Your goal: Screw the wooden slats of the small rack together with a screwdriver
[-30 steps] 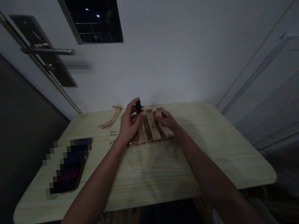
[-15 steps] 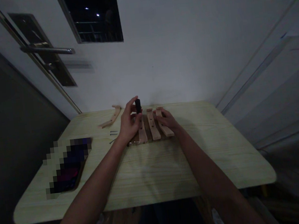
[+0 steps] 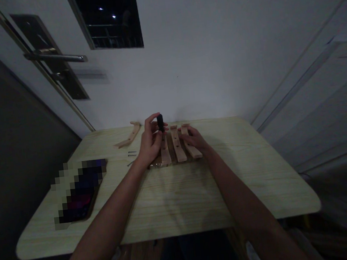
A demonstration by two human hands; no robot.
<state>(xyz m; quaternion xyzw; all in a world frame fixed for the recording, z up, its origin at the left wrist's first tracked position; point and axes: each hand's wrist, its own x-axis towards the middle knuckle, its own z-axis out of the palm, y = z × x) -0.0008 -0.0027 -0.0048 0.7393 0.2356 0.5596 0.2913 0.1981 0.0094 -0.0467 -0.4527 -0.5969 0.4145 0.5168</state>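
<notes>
Left grip [image 3: 151, 139] pinched a black handle [image 3: 160, 122] over the left bracket [image 3: 165, 155] on the board [image 3: 171, 150], seemingly working there. Right grip [image 3: 197, 139] touched the right bracket [image 3: 194, 151], clasp unclear; steadiness seemed needed next.

Showing black on the object [image 3: 160, 123] in the left hand [image 3: 150, 144], dark-dotted tan on the wooden piece [image 3: 177, 143] right of it, streaky pale yellow on the tabletop [image 3: 174, 200] beneath.

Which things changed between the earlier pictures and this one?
On the left hand, the fingertips show further past the right side of the black handle than half a second ago. Nothing was taken or released: the right hand still holds the rightmost wooden piece. The loose wooden piece hasn't moved.
</notes>
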